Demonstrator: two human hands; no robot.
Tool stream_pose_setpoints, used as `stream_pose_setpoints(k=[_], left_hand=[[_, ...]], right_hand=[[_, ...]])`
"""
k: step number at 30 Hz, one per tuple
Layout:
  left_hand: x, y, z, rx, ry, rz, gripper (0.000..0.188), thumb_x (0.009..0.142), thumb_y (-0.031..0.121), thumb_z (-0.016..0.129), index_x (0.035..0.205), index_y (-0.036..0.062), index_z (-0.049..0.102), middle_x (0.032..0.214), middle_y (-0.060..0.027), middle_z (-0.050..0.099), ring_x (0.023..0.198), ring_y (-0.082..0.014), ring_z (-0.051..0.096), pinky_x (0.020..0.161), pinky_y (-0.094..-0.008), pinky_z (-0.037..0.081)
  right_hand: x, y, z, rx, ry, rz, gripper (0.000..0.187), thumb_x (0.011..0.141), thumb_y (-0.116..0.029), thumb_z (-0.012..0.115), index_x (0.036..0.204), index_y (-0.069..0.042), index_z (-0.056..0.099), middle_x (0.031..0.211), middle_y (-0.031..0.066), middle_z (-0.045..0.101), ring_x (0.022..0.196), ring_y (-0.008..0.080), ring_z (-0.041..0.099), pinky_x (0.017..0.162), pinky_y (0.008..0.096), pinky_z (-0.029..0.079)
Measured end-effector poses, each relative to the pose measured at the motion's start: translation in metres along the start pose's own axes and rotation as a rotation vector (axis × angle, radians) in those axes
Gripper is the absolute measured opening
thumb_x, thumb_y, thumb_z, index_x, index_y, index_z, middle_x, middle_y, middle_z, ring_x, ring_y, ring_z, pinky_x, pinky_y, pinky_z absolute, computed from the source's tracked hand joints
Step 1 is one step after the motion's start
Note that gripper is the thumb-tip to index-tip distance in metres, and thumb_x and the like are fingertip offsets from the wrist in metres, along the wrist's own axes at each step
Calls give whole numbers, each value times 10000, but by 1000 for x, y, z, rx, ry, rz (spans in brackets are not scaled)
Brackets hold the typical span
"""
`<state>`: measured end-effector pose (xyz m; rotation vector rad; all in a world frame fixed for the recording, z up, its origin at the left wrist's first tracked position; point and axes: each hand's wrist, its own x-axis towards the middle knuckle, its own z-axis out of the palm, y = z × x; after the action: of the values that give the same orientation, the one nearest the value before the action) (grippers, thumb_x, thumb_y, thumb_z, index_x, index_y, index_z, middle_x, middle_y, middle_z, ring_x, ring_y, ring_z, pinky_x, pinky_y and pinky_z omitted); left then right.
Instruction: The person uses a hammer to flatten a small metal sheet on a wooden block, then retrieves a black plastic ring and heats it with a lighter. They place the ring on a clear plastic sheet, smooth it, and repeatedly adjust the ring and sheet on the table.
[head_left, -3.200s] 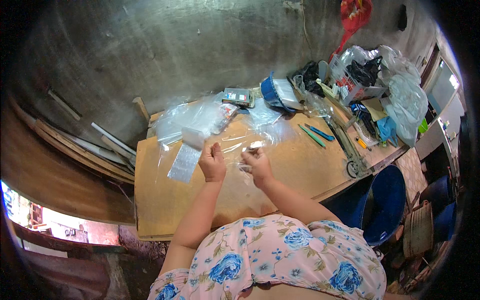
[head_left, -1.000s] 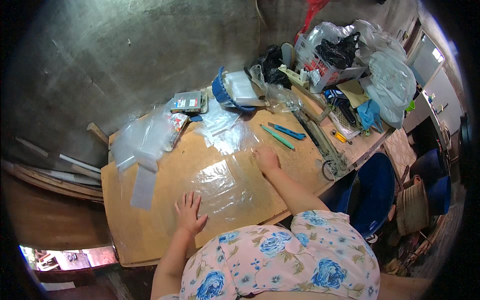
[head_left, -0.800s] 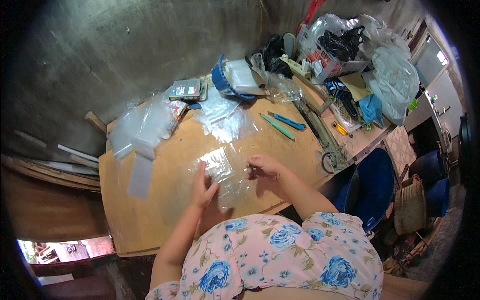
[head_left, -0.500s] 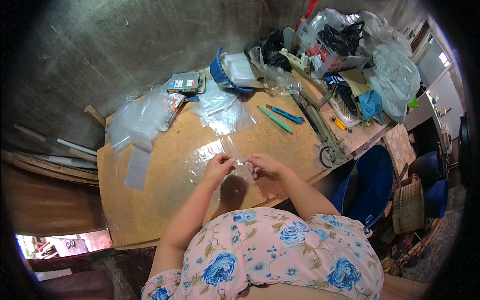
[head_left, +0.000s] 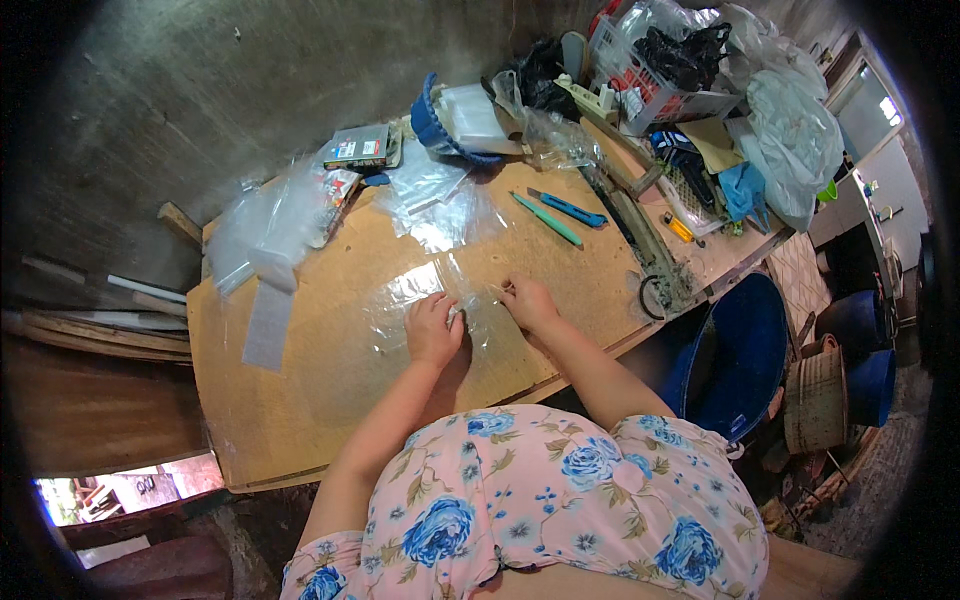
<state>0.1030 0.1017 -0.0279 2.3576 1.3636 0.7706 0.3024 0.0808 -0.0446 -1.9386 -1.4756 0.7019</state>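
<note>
A clear plastic bag (head_left: 392,300) lies flat near the middle of the wooden tabletop (head_left: 320,410), shiny with reflected light. My left hand (head_left: 433,330) rests on its right part, fingers stretched over the film. To the right of it, just off the bag, my right hand (head_left: 528,303) has thumb and fingers pinched together low over the wood. Whatever is between those fingertips is too small to make out. Beyond both hands lie a green pen-like tool (head_left: 547,220) and a blue utility knife (head_left: 567,208), side by side.
More clear bags (head_left: 432,190) lie at the back beside a blue basket (head_left: 430,125). Loose plastic film (head_left: 275,225) covers the far left, near a translucent strip (head_left: 268,325). A long metal bar (head_left: 640,240) runs along the right. A blue barrel (head_left: 735,350) stands off the table's right edge.
My hands, earlier close together over the bag, have moved apart. The left has come down flat on the plastic; the right has shifted slightly away and up the table.
</note>
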Motion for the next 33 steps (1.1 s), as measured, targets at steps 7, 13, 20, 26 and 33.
stream_pose_setpoints(k=[7, 13, 20, 26, 33], left_hand=[[-3, 3, 5, 233, -194, -44, 423, 720, 363, 627, 1119, 225, 590, 1342, -105, 370, 1284, -351, 236, 987, -613, 154], [-4, 10, 9, 210, -192, -141, 475, 714, 406, 623, 1158, 246, 571, 1362, -144, 337, 1302, -354, 203, 994, -623, 107], [-2, 8, 9, 235, -267, -167, 506, 748, 461, 576, 1221, 287, 521, 1415, -147, 259, 1327, -367, 134, 988, -637, 102], [-1, 10, 9, 264, -290, -167, 507, 766, 469, 554, 1241, 299, 501, 1427, -143, 236, 1331, -372, 121, 988, -640, 102], [-1, 7, 15, 294, -294, -146, 551, 760, 466, 550, 1281, 320, 446, 1424, -151, 245, 1327, -382, 127, 967, -665, 133]], right_hand=[[-12, -19, -13, -231, 25, -7, 319, 762, -150, 627, 1063, -71, 558, 1160, 160, 512, 1040, 339, 503, 846, 406, 429], [-49, -4, -9, -437, -5, -380, 359, 797, -234, 576, 1133, -113, 541, 1287, 110, 426, 1184, 301, 388, 928, 464, 337], [-52, -7, -13, -456, -30, -312, 371, 816, -293, 550, 1135, -103, 554, 1292, 102, 434, 1212, 289, 367, 969, 523, 266], [-55, -12, -17, -463, -5, -313, 371, 799, -283, 567, 1120, -96, 560, 1273, 105, 448, 1194, 284, 382, 956, 526, 271], [-57, 3, -21, -415, 98, -316, 348, 759, -260, 602, 1058, -86, 574, 1191, 109, 491, 1107, 301, 436, 932, 473, 313]])
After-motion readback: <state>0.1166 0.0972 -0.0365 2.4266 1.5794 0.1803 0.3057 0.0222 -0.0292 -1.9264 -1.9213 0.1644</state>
